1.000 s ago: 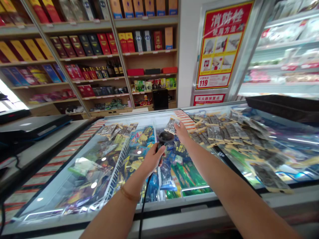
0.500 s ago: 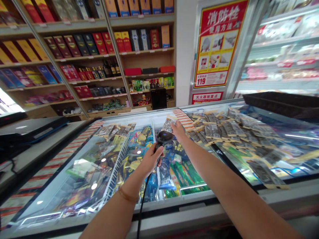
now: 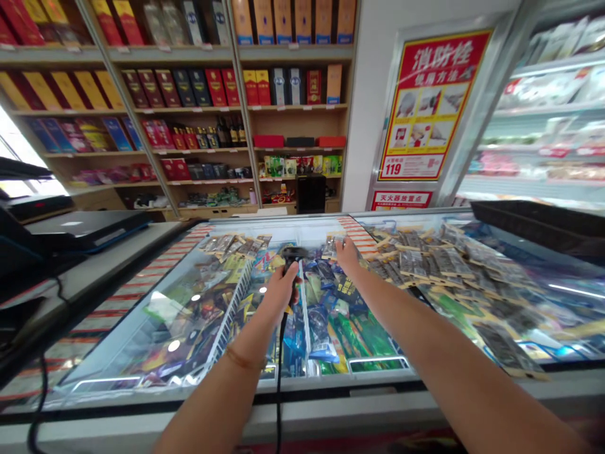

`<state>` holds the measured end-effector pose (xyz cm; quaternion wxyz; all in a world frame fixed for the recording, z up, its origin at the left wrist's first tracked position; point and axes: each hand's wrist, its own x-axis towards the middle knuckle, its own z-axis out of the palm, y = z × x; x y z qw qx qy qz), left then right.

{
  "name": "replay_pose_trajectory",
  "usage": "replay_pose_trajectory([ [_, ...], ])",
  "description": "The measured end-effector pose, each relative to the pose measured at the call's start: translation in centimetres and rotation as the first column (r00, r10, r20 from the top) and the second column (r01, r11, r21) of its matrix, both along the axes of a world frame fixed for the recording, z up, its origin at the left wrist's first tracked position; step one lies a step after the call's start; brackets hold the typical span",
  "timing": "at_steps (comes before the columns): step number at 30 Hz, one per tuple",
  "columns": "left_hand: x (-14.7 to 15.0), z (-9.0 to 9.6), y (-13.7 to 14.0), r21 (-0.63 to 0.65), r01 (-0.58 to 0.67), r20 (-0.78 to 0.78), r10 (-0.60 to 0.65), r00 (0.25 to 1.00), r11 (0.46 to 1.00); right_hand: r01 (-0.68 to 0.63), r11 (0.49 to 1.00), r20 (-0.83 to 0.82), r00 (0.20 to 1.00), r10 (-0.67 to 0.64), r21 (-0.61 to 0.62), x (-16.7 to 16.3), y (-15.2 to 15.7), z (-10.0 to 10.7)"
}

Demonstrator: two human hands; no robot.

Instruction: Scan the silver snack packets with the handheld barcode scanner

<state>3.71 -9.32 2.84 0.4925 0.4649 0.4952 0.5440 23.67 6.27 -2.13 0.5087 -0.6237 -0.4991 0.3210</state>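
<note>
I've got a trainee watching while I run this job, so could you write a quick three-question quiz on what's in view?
1. What does the left hand hold?
A) a bottle
B) a black corded scanner
C) a red box

2. True or false: the red-and-yellow poster hangs to the right of the shelves of boxed goods.

3. Fill the gap: the right hand grips a small ____.

Key: 1. B; 2. True; 3. packet.

Left fingers (image 3: 292, 271) around scanner (image 3: 293, 252), right fingers (image 3: 340, 244) holding packet (image 3: 329, 247)
</note>
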Motion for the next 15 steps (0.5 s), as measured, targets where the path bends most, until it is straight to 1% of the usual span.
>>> replay_pose_trajectory([
  [3,-4.3,1.6,-0.4,0.005,-0.121,0.029,0.121,0.992,0.993,-0.036,0.999,-0.056,0.998,0.034,-0.03,-2.0,0.4,0.7],
  [6,-9.9,2.3,-1.2,0.001,-0.28,0.028,0.279,0.96,0.96,-0.167,0.985,-0.148,0.976,0.158,-0.05,-6.3,0.8,1.5],
  [9,-15.4,2.5,-2.3,-0.052,-0.413,0.02,0.414,0.91,0.909,-0.341,0.936,-0.288,0.908,0.304,-0.086,-12.2,1.6,2.7],
  [11,-18.3,2.5,-3.3,-0.061,-0.47,0.001,0.471,0.882,0.88,-0.416,0.904,-0.358,0.862,0.359,-0.095,-16.3,2.3,3.8],
  [13,-20.5,2.5,-4.2,-0.064,-0.52,-0.023,0.52,0.854,0.852,-0.47,0.879,-0.406,0.821,0.401,-0.083,-19.8,2.9,4.8],
  [15,-22.1,2.5,-5.0,-0.071,-0.56,-0.045,0.558,0.829,0.826,-0.524,0.848,-0.465,0.773,0.432,-0.083,-22.0,3.4,5.5],
])
